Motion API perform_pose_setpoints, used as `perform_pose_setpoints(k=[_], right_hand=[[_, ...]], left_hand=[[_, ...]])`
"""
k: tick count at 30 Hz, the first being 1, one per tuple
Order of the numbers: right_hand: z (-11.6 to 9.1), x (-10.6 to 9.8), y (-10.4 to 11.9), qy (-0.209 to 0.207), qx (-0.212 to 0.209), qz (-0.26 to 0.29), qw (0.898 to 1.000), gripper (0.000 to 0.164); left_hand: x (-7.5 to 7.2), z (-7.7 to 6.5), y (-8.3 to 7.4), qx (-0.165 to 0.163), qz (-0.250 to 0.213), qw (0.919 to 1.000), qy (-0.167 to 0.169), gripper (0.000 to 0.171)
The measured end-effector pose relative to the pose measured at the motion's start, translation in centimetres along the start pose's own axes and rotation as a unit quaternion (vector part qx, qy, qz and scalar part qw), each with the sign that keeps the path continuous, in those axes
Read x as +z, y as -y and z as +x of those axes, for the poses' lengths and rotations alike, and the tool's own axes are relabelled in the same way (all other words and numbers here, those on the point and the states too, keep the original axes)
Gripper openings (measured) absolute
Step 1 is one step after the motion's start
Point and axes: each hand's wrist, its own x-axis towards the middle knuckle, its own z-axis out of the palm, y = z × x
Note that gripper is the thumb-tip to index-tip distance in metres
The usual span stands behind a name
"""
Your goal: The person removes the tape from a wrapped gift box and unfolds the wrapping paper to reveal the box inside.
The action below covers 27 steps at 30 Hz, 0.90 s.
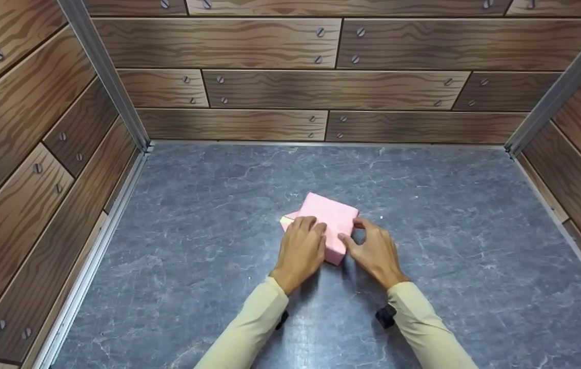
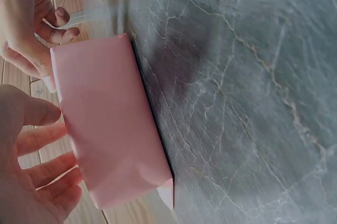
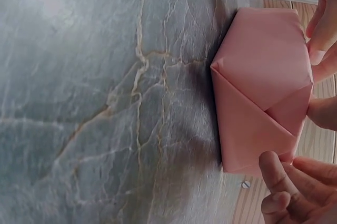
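A box wrapped in pink paper [image 1: 328, 212] lies on the grey marbled surface. My left hand [image 1: 300, 251] rests on its top, toward the left side, fingers spread in the left wrist view. My right hand [image 1: 375, 253] is at the right end, its thumb on the top edge and its index finger touching the side corner. In the right wrist view, the box's end [image 3: 258, 97] shows paper folded into slanting, overlapping flaps. My right fingers [image 3: 271, 168] sit at the lower corner of that end. A loose paper flap [image 1: 286, 220] with a pale inner side sticks out at the left.
The marbled tabletop [image 1: 208, 205] spreads around the box. Wood-patterned panels [image 1: 269, 87] stand at the back and both sides, with metal framing [image 1: 111, 77] at the corners. Small black devices [image 1: 385, 316] are worn at both wrists.
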Motion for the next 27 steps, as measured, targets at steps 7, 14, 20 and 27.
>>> perform_pose_setpoints(k=[7,14,20,27], right_hand=[[0.04,0.07,-0.26,-0.005,-0.006,0.020,1.000,0.045],[0.16,0.18,-0.45,0.002,-0.008,0.036,0.999,0.040],[0.38,0.16,-0.53,0.008,-0.012,0.051,0.999,0.036],[0.55,0.19,-0.73,0.016,-0.023,0.061,0.998,0.033]], left_hand=[[-0.08,-0.03,0.04,0.007,-0.013,0.9998,0.011,0.021],[-0.07,0.00,0.11,0.018,-0.027,0.9992,0.023,0.022],[-0.12,0.11,0.12,0.022,-0.035,0.9987,0.031,0.022],[0.08,0.02,0.22,0.033,-0.033,0.9986,0.023,0.021]])
